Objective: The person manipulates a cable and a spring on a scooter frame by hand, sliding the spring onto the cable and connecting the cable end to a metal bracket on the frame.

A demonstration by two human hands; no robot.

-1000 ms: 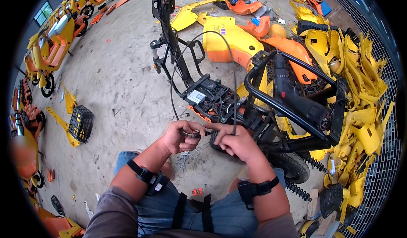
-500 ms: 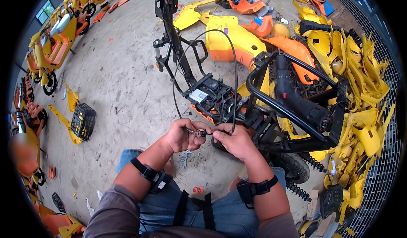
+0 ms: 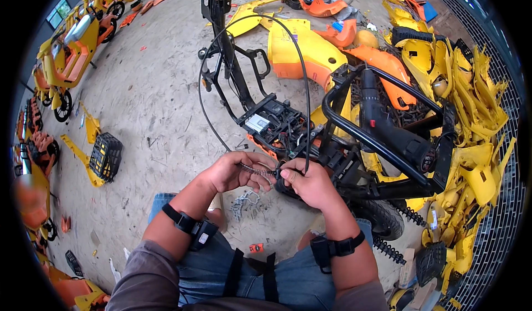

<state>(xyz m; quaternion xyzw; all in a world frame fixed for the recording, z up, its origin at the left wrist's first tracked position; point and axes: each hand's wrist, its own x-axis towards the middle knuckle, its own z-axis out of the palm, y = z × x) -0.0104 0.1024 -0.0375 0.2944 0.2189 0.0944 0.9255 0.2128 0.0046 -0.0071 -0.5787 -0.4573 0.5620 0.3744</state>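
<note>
Your right hand [image 3: 306,182] pinches the black cable [image 3: 308,117] at the frame's lower centre; your left hand [image 3: 230,172], curled tighter a moment ago, now spreads loosely around its coiled section [image 3: 257,171], so the right seems to carry the hold. The loop has widened leftward, before the bare scooter frame [image 3: 382,151].

Place: scooter workshop, by its look
Left: rows of yellow-orange scooters [image 3: 72,53]
Centre: stripped black frame [image 3: 366,152], power drill [image 3: 382,124]
Right: heaped yellow body panels [image 3: 476,117], brick wall [image 3: 495,214]
Floor: littered concrete [image 3: 158,84]
</note>
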